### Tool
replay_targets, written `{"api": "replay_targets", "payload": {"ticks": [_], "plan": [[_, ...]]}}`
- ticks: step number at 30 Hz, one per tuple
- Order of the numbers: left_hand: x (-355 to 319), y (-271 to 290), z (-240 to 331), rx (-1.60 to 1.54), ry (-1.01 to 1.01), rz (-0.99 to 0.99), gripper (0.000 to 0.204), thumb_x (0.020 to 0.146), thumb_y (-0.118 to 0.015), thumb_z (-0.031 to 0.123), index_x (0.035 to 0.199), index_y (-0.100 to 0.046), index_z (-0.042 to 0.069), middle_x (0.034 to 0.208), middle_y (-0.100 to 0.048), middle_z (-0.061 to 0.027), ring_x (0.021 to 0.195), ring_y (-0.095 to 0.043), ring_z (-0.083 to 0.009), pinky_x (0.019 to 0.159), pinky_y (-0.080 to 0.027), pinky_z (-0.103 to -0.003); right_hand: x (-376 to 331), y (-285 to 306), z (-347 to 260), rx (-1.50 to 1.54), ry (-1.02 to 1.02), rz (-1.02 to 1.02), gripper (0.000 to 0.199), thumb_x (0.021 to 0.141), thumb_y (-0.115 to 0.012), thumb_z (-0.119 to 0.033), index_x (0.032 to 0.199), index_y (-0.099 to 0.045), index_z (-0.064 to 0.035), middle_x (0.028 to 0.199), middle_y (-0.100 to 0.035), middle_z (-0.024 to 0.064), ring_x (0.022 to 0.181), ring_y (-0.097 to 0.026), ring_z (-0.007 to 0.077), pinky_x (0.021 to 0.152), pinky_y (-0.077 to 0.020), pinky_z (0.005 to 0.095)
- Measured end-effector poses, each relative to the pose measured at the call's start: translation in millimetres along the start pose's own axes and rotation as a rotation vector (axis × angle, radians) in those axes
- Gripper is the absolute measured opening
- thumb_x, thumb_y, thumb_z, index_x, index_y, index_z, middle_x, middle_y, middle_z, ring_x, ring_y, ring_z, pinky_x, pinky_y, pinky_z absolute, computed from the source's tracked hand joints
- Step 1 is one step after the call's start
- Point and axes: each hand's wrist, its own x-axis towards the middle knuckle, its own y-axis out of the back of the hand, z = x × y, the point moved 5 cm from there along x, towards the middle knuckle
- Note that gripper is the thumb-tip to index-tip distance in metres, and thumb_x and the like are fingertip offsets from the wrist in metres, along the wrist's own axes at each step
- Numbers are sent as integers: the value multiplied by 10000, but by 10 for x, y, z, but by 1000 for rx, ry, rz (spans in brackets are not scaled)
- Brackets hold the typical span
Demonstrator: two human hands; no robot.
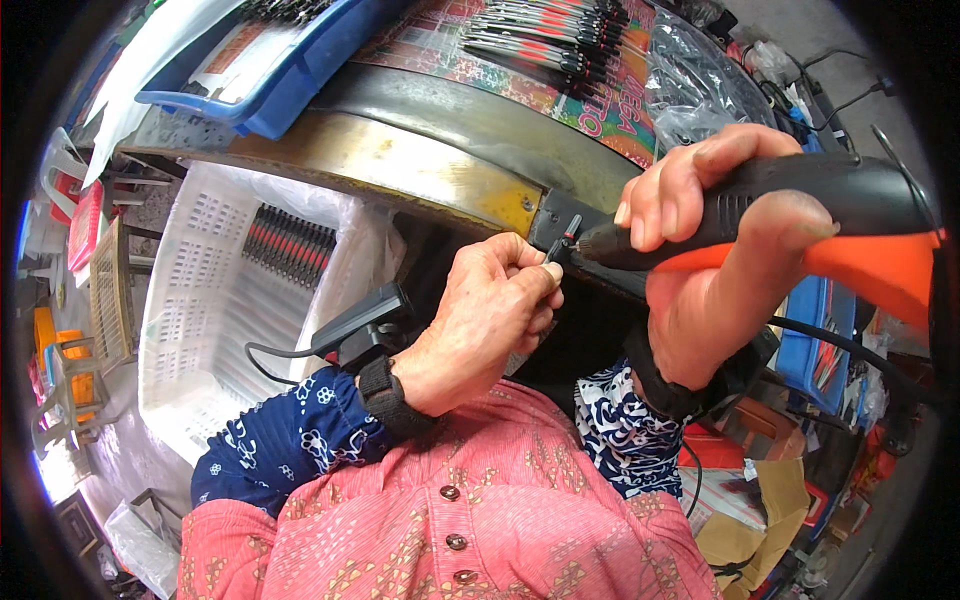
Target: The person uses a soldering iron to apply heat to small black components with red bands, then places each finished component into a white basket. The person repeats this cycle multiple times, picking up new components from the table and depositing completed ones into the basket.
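My left hand (pixel 480 310) pinches a small, slim black piece with a touch of red (pixel 570 232) between thumb and fingers, just off the table's edge; most of it is hidden by the fingers, so its kind is unclear. My right hand (pixel 690 200) is wrapped round a black and orange power screwdriver (pixel 830 190), held roughly level. The driver's nose points left and meets the small piece, or very nearly; whether they touch cannot be made out. A cord runs from the driver's rear end.
Slender grey, black and red pieces (pixel 545 40) lie heaped on the table (pixel 400 170). A blue tray (pixel 275 105) overhangs its left edge. Below stands a white plastic basket (pixel 190 260) holding a row of similar pieces (pixel 288 247). At right are a clear bag (pixel 700 85) and a cardboard box (pixel 770 520).
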Motion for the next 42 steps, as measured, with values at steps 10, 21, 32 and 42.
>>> {"api": "replay_targets", "payload": {"ticks": [10,21,32,42], "plan": [[19,28,-5,51,-39,-13,99,867,-573,104,866,-482,67,724,-541,-32,533,-413,-66,436,-297,-195,-48,-92,-118,-303,60,-48,770,696,-548,-738,974,-461,-25,613,-448,10,520,-473,126,558,-422,291],[18,40,5,57,-49,-27,94,866,-570,105,870,-483,70,724,-547,-26,529,-405,-56,433,-295,-191,-15,-124,-160,-406,165,-42,766,697,-542,-743,970,-451,-34,623,-447,10,525,-473,124,563,-422,294],[14,44,0,44,-34,-34,84,867,-567,108,877,-490,73,725,-558,-19,526,-413,-56,429,-301,-192,-25,-88,-111,-284,95,-63,764,709,-495,-762,960,-452,-42,624,-445,2,525,-470,120,564,-418,288],[1,40,15,47,-18,-29,89,872,-565,109,881,-487,68,732,-556,-17,529,-414,-52,427,-315,-186,15,-63,-71,-127,45,-122,764,707,-482,-771,951,-462,-48,624,-456,1,515,-473,118,564,-424,290]]}}
